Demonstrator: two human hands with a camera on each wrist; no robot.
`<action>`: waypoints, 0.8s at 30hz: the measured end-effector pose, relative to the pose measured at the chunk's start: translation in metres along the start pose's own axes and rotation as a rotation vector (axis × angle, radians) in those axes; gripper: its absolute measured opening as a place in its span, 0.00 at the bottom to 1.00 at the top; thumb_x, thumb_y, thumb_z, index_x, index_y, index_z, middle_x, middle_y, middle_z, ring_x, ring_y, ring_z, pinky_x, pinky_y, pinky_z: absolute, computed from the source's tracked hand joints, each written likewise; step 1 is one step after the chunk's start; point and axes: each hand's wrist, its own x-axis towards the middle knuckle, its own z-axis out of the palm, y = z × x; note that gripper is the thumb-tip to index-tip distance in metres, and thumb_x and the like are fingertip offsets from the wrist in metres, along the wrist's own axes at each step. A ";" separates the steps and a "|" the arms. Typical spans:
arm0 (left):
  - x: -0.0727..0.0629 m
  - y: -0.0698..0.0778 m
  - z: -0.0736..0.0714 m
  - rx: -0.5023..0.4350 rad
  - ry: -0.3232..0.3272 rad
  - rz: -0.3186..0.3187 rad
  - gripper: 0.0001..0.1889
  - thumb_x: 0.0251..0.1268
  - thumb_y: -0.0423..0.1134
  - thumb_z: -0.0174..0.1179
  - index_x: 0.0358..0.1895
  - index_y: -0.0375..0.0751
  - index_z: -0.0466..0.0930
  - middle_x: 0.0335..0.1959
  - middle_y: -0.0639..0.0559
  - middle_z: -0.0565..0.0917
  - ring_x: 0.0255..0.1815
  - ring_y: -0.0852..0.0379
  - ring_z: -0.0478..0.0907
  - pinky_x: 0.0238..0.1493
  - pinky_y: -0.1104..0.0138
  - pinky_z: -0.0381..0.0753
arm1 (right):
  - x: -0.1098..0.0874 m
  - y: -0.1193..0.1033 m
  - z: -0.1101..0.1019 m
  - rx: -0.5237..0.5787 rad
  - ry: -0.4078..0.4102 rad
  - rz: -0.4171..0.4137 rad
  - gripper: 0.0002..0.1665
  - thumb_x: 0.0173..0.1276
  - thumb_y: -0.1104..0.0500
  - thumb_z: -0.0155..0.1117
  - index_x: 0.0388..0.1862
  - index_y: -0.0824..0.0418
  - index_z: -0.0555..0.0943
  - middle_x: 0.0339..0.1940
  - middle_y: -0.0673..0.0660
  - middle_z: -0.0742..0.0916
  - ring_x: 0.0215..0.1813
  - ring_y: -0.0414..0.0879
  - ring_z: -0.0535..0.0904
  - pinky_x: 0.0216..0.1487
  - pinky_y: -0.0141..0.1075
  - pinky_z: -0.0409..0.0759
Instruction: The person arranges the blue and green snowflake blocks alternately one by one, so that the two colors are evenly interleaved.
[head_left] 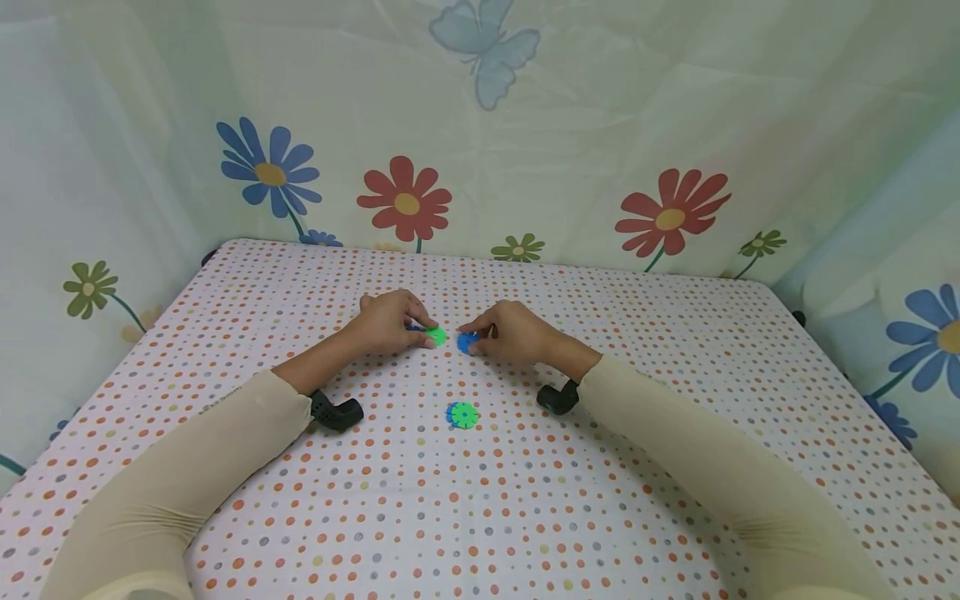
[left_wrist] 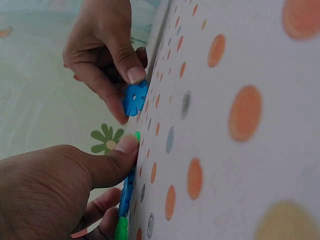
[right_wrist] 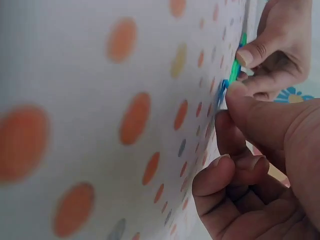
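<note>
- Two hands are at work near the middle of the table, thumb tips facing each other with a small gap between.
- The left hand (head_left: pixel 392 323) is nearly closed, thumb and fingers pinching a bright green disc (head_left: pixel 437 336) that pokes out at 3 o'clock.
- Behind that thumb show at least one dark blue piece (left_wrist: pixel 127 195) and one more green piece (left_wrist: pixel 121 227), in a row; the fingers hide the rest, so their full number cannot be told.
- The right hand (head_left: pixel 517 332) pinches one blue disc (head_left: pixel 467 342) between thumb and forefinger, the other fingers loosely curled; this disc sits at 3 o'clock from the bright green disc, just beside it, apart.
- The blue disc is flat and round, its rim cut with notches, a small hole at its centre.
- At 6 o'clock from the blue disc, two more lie overlapped: a notched green top disc (head_left: pixel 465 415), and a blue under disc (head_left: pixel 450 414) peeking out at 9 o'clock.
- Two black wrist devices: one (head_left: pixel 337 413) at 7 o'clock from the left hand, one (head_left: pixel 557 398) at 5 o'clock from the right.
- One dotted cloth (head_left: pixel 480 517) lies underneath.
- On the curtain (head_left: pixel 570 142), one butterfly (head_left: pixel 486 52) at 12 o'clock and two red flowers (head_left: pixel 405 200), at 11 and 2.
</note>
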 end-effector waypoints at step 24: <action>-0.001 0.001 0.000 -0.004 -0.002 -0.026 0.13 0.58 0.48 0.71 0.47 0.54 0.89 0.53 0.52 0.81 0.51 0.51 0.79 0.59 0.43 0.54 | 0.020 0.004 0.005 0.042 0.048 0.093 0.20 0.65 0.50 0.70 0.53 0.57 0.86 0.36 0.50 0.89 0.38 0.40 0.81 0.40 0.32 0.77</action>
